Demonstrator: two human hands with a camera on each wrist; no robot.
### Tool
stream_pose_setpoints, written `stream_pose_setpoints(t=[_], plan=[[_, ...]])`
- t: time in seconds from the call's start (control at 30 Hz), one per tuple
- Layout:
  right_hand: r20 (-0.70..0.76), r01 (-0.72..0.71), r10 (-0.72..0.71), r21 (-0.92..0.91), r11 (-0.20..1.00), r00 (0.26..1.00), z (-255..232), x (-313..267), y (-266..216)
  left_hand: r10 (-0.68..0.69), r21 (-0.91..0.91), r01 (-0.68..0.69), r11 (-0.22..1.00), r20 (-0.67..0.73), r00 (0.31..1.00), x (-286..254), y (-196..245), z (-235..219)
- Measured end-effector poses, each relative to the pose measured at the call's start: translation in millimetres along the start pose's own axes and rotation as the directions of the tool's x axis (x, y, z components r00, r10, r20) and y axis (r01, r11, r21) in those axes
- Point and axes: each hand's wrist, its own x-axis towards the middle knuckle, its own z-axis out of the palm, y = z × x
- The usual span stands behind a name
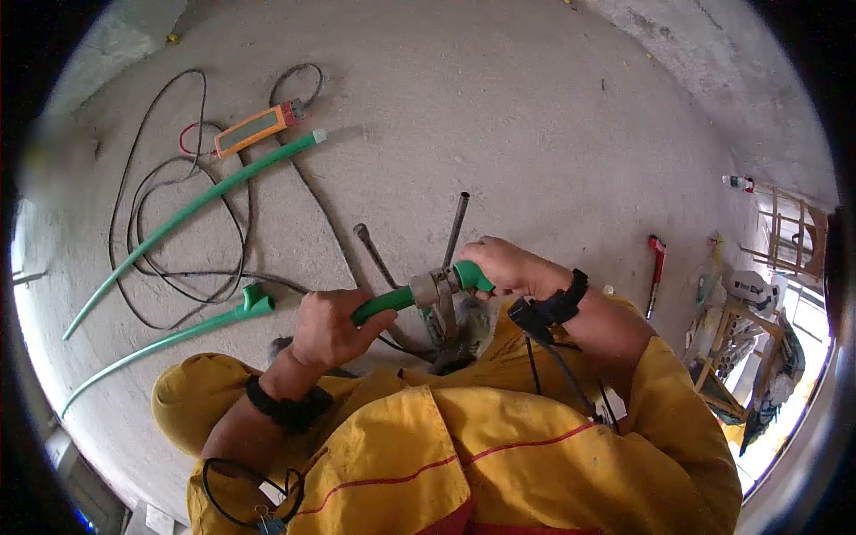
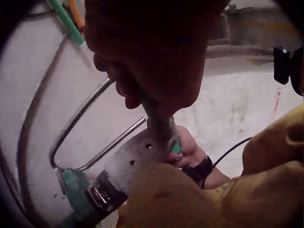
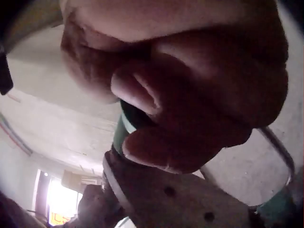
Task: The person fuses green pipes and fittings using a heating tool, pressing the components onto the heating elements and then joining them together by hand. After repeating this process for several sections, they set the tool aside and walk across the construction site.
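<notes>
My left hand (image 1: 330, 330) grips a short green plastic pipe (image 1: 385, 304), thumb along its side. The pipe's far end meets a round metal die (image 1: 424, 290) on a pipe-welding heater. On the opposite side, my right hand (image 1: 506, 266) grips a green pipe fitting (image 1: 467, 275) set against the heater, its fingers curled over it in the right wrist view. The heater's flat grey plate (image 2: 137, 154) has small holes, and its teal body (image 2: 76, 187) sits lower, beside a bent metal rod stand (image 2: 71, 118). The left hand covers part of the pipe.
A long green pipe (image 1: 192, 209) and another pipe with a fitting (image 1: 257, 301) lie on the concrete floor at left. Black cable (image 1: 135, 223) loops around an orange block (image 1: 254, 131). A red tool (image 1: 657, 259) and wooden frames (image 1: 729, 334) are at right.
</notes>
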Motion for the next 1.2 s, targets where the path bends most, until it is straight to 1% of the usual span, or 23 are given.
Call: stream_pose_setpoints(t=[0.03, 0.07, 0.1, 0.13, 0.17, 0.23, 0.33, 0.4, 0.43, 0.5, 0.53, 0.6, 0.63, 0.7, 0.73, 0.8, 0.9, 0.93, 1.0, 1.03, 1.1, 1.13, 1.2], plan=[[0.002, -0.002, 0.002, 0.006, 1.000, 1.000, -2.1, 11.7, 13.3, 0.017, -0.003, -0.017, 1.000, -0.012, 1.000, -1.1, -1.6, 3.0], [-0.062, 0.244, -0.261, -0.198, 0.949, 0.963, -0.7, 14.8, 18.2, 0.016, -0.001, -0.016, 1.000, -0.004, 1.000, -0.6, -0.9, 4.1], [-0.070, 0.444, -0.510, -0.402, 0.801, 0.857, 0.6, 15.5, 23.2, 0.033, -0.004, -0.033, 0.999, -0.022, 0.999, 0.5, -0.1, 4.7], [-0.068, 0.444, -0.508, -0.395, 0.804, 0.859, 1.1, 16.1, 26.2, 0.046, -0.006, -0.047, 0.999, -0.042, 0.998, 0.8, -0.2, 4.2], [-0.083, 0.422, -0.502, -0.434, 0.796, 0.861, 4.7, 7.3, 14.1, 0.046, -0.002, -0.046, 0.999, -0.040, 0.998, 1.7, -0.1, 3.4], [-0.097, 0.398, -0.496, -0.473, 0.786, 0.863, 4.3, 2.5, 7.4, 0.094, -0.080, -0.100, 0.992, -0.066, 0.993, 3.5, 1.5, 4.0], [-0.048, 0.419, -0.485, -0.434, 0.797, 0.873, 2.9, 3.5, 8.5, 0.087, -0.062, -0.090, 0.994, -0.045, 0.995, 2.4, 4.1, 3.9], [-0.109, 0.429, -0.515, -0.424, 0.798, 0.850, 6.4, 1.5, 6.9, 0.073, -0.061, -0.075, 0.995, -0.033, 0.997, 0.8, 1.0, 5.2], [-0.108, 0.429, -0.514, -0.423, 0.798, 0.851, 7.7, 1.6, 7.0, 0.063, -0.054, -0.065, 0.996, -0.028, 0.998, 1.2, 0.1, 4.9], [-0.135, 0.489, -0.564, -0.364, 0.793, 0.815, 10.1, 0.7, 7.5, 0.067, -0.052, -0.069, 0.996, -0.034, 0.997, 2.1, 1.1, 3.7], [-0.134, 0.489, -0.564, -0.364, 0.793, 0.815, 9.6, 0.3, 7.3, 0.071, -0.050, -0.073, 0.996, -0.042, 0.997, 2.9, 1.4, 3.3], [-0.131, 0.529, -0.657, -0.487, 0.695, 0.743, 9.4, 0.0, 7.1, 0.082, -0.051, -0.086, 0.995, -0.061, 0.995, 3.3, 0.1, 4.5], [-0.129, 0.527, -0.654, -0.488, 0.696, 0.745, 10.1, 0.6, 7.5, 0.096, -0.051, -0.100, 0.994, -0.077, 0.992, 3.0, -0.8, 5.6], [-0.140, 0.578, -0.722, -0.506, 0.640, 0.677, 12.0, 1.2, 9.4, 0.096, -0.058, -0.101, 0.993, -0.091, 0.991, 2.4, -2.0, 6.4], [-0.146, 0.573, -0.718, -0.505, 0.645, 0.680, 13.3, -0.2, 10.0, 0.099, -0.062, -0.106, 0.992, -0.105, 0.990, 2.7, -2.0, 7.1], [-0.164, 0.619, -0.777, -0.515, 0.593, 0.608, 16.0, -2.9, 8.6, 0.097, -0.048, -0.102, 0.994, -0.084, 0.992, 3.1, -1.5, 5.9], [-0.176, 0.619, -0.793, -0.536, 0.574, 0.583, 17.3, -3.8, 9.4, 0.083, -0.035, -0.085, 0.996, -0.061, 0.995, 4.2, -0.6, 3.7], [-0.174, 0.618, -0.792, -0.536, 0.574, 0.585, 17.2, -3.4, 9.9, 0.075, -0.037, -0.077, 0.996, -0.056, 0.996, 3.9, -0.1, 3.8], [-0.181, 0.639, -0.810, -0.530, 0.558, 0.558, 14.5, -0.5, 10.7, 0.065, -0.051, -0.069, 0.996, -0.071, 0.995, 4.7, 2.0, 5.2], [-0.179, 0.639, -0.811, -0.531, 0.557, 0.558, 13.4, 1.5, 12.1, 0.057, -0.062, -0.063, 0.996, -0.086, 0.995, 5.0, 3.2, 6.0], [-0.204, 0.595, -0.703, -0.403, 0.695, 0.682, 10.6, 6.2, 14.1, 0.072, -0.065, -0.079, 0.995, -0.109, 0.991, 6.2, 4.0, 7.8], [-0.202, 0.597, -0.703, -0.403, 0.694, 0.682, 8.9, 7.2, 13.5, 0.086, -0.069, -0.096, 0.993, -0.127, 0.988, 6.2, 3.9, 8.0], [-0.175, 0.561, -0.655, -0.386, 0.733, 0.735, 6.2, 8.3, 12.5, 0.090, -0.057, -0.098, 0.994, -0.127, 0.988, 7.3, 3.3, 7.9]])
